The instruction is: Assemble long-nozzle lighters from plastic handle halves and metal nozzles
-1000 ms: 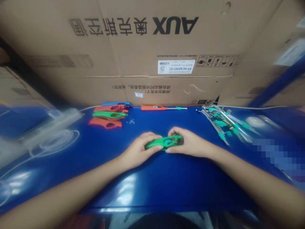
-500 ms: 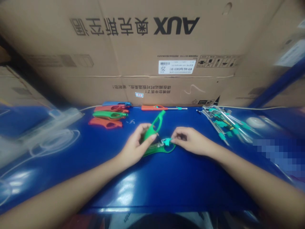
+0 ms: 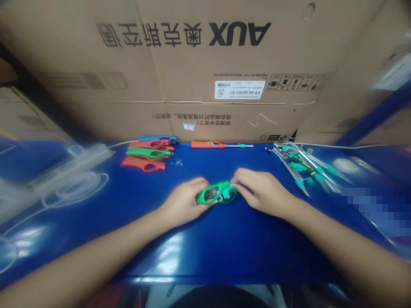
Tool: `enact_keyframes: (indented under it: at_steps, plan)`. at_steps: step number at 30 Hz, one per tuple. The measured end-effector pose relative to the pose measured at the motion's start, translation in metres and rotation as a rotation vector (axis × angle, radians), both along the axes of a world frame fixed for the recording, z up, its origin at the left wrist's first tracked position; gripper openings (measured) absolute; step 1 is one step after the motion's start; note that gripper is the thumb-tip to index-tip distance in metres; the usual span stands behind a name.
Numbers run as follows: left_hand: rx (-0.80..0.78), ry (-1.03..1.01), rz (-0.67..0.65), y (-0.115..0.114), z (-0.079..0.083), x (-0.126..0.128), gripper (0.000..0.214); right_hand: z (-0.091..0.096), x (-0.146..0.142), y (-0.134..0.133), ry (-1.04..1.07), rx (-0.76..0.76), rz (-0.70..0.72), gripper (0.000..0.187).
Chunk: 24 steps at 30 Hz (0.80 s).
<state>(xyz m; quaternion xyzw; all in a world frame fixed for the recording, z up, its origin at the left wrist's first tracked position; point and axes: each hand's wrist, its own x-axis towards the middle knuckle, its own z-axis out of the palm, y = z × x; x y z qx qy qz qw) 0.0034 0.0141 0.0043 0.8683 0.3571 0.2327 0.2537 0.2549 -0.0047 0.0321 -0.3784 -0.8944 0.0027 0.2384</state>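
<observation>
Head view shows two bare hands meeting over the middle of a blue bench (image 3: 224, 248), well in from its front edge. Left hand (image 3: 183, 199) is wrapped round the left end of a green casing (image 3: 221, 186), thumb below and fingers above. Its looped openings show, with a teal piece (image 3: 228, 192) at the right part and some pale wires beside it. Right hand (image 3: 261, 188) comes in from the other side, its fingertips bunched narrow against the casing's right end, close to the teal piece; whether they pinch that piece or just the casing's rim, I cannot tell. Along the back edge, roughly central, lies an orange lighter (image 3: 208, 145) with a metal tube and a teal bit on it. Toward the back left corner there is a row of loose casings: a blue casing (image 3: 157, 138) at the very edge, then reddish ones, a green shell (image 3: 135, 152) and an orange shell (image 3: 138, 164) nearest the front, with small pale pins (image 3: 178, 162) scattered just to the right. Toward the back right corner, metal rods (image 3: 316, 166) with teal fittings lie in a heap, a white round object (image 3: 345, 166) near them. Printed cardboard (image 3: 180, 85) stands behind the back edge, and a white cable (image 3: 72, 190) lies blurred by the left edge.
</observation>
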Motion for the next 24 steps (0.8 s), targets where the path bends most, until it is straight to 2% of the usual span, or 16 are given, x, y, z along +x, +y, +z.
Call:
enact_keyframes:
  at_steps: [8, 16, 24]
  plan:
    - [0.012, -0.071, 0.045, 0.005, 0.003, -0.003, 0.023, -0.001, 0.002, 0.004, -0.03, -0.106, -0.043, 0.012]
    - [-0.004, -0.088, 0.075, 0.006, 0.002, -0.004, 0.023, 0.001, 0.002, 0.003, 0.163, -0.277, 0.001, 0.011]
    - [-0.014, -0.087, 0.079, 0.004, 0.005, -0.001, 0.024, -0.005, 0.002, 0.011, 0.165, -0.279, 0.023, 0.016]
